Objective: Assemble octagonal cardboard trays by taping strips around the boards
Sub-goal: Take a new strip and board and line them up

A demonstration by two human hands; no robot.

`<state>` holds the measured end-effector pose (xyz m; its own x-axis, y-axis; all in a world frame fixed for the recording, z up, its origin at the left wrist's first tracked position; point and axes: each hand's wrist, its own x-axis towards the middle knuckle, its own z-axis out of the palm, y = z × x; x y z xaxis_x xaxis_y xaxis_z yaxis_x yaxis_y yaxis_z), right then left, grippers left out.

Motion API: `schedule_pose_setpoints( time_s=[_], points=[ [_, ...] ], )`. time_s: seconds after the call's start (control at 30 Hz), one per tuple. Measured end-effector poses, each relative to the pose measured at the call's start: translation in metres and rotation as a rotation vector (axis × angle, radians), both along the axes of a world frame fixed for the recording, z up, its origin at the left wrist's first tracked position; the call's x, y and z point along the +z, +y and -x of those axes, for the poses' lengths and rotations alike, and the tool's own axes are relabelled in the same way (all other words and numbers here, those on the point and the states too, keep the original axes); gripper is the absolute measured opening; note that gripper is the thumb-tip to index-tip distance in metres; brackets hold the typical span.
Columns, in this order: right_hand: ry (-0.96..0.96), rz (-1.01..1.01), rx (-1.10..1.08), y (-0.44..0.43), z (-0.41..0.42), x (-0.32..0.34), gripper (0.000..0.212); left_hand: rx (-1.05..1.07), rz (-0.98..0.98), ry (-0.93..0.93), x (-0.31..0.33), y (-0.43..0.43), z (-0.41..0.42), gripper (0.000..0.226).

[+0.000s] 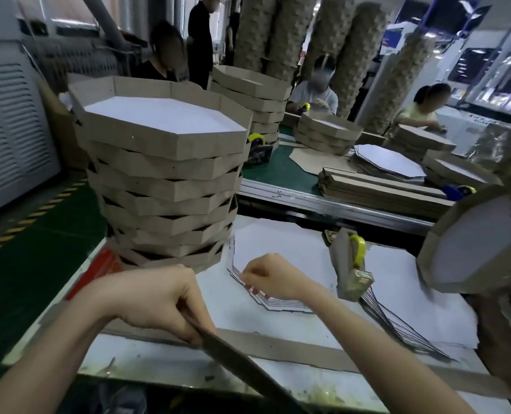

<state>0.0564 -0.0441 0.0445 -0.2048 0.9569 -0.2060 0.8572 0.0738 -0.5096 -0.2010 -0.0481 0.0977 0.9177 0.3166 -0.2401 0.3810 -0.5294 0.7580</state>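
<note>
Left hand (pixel 164 306) is gripping a cardboard strip (pixel 242 363), fingers curled round it; right hand (pixel 266 276) fingers are pinching the board stack (pixel 281 252) edge on the counter (pixel 146 354).

floor (pixel 24 279) — green, hazard-striped | louvred grey cabinet (pixel 9 130) left | green-topped bench (pixel 278 171) beyond

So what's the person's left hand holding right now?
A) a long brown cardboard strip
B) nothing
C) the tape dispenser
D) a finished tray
A: the left hand grips a long brown cardboard strip. The tape dispenser stands untouched, and the right hand pinches the edge of the white octagonal boards.
</note>
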Motion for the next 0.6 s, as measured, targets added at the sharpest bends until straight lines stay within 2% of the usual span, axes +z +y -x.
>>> schedule_pose_setpoints(
  time_s=[0.07,0.13,0.23,0.33,0.5,0.6],
  points=[
    [-0.241,0.002,0.057,0.02,-0.003,-0.045,0.024,0.014,0.027,0.004,-0.001,0.002,-0.006,0.025],
    [-0.364,0.11,0.104,0.031,-0.003,-0.084,0.022,0.017,0.051,0.003,0.001,0.003,-0.011,0.025],
    [-0.516,0.155,0.209,0.038,-0.002,-0.134,0.041,0.051,0.076,0.001,0.007,0.005,-0.018,0.025],
    [-0.552,0.119,0.224,0.037,0.003,-0.171,0.054,0.095,0.101,-0.001,0.012,0.008,-0.023,0.025],
    [-0.657,0.158,0.342,0.038,0.018,-0.208,0.039,0.135,0.119,-0.006,0.012,0.009,-0.028,0.026],
    [-0.644,0.154,0.348,0.038,0.023,-0.221,0.035,0.148,0.104,-0.009,0.013,0.011,-0.031,0.026]
  ],
)
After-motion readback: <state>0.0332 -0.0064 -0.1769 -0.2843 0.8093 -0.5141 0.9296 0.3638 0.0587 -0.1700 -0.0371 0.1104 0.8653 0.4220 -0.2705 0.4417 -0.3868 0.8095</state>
